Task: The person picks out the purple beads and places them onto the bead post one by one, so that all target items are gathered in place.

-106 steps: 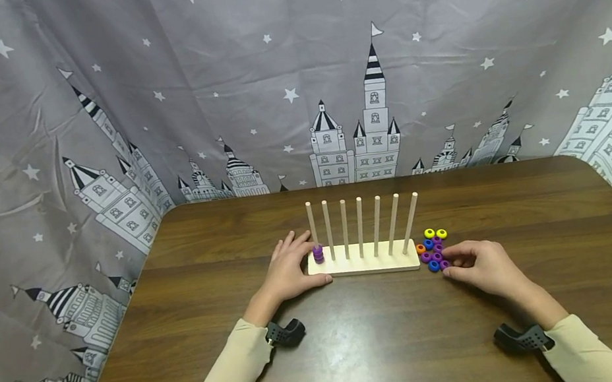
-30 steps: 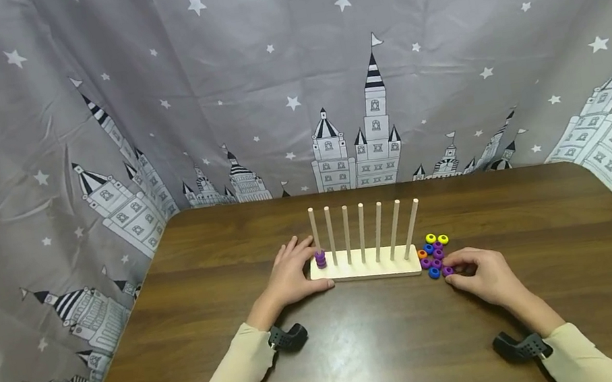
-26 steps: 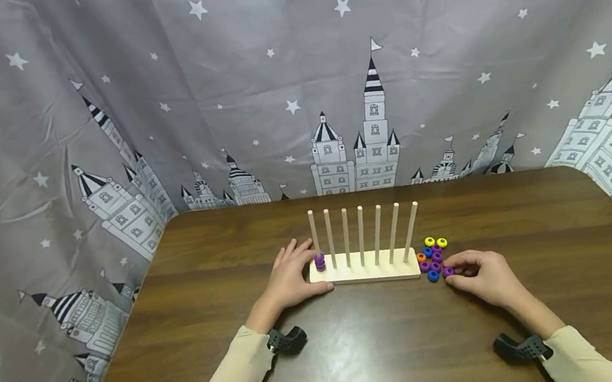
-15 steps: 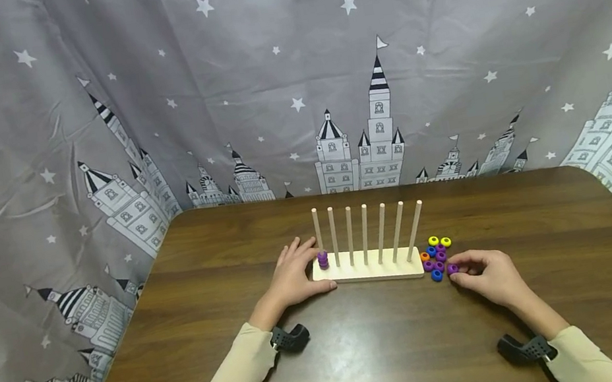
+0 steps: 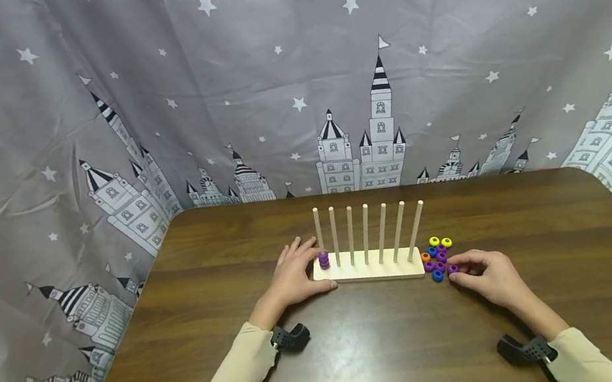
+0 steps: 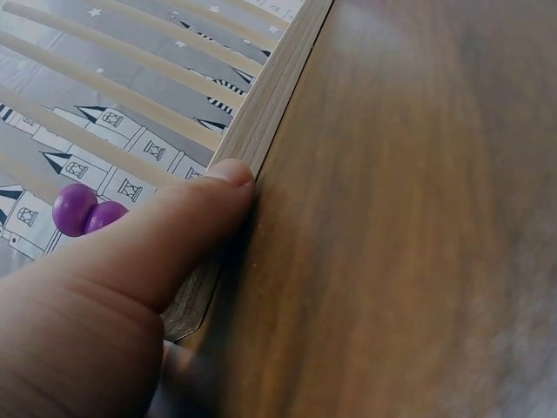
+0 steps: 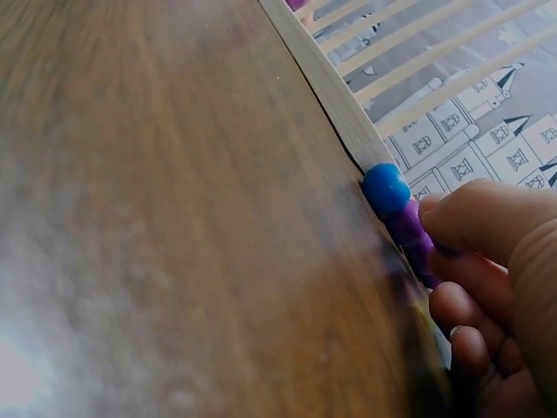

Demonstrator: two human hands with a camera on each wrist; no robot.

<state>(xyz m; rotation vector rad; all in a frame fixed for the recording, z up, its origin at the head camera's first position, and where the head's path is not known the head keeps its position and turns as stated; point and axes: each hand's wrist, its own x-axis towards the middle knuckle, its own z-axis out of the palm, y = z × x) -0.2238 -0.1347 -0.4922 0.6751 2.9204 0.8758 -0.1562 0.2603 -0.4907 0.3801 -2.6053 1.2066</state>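
We list one purple bead (image 5: pixel 453 268), just right of loose beads (image 5: pixel 440 266) on the table (image 5: pixel 403 349), in the right hand's (image 5: pixel 490 275) narrow pinch, presumably light, hard, slippery, best gripped by its sides; left hand (image 5: pixel 291 280) spread, thumb against the pegged stand (image 5: pixel 369 271).

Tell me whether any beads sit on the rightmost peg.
No, the rightmost peg is bare; the only stacked beads sit on the leftmost peg.

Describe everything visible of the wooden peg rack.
The peg rack is pale, apparently wooden: a rectangular base with seven slender pegs. It stands on the brown table, pegs up. Purple beads are stacked on the leftmost peg; six pegs are bare. The left hand rests its thumb against the front edge.
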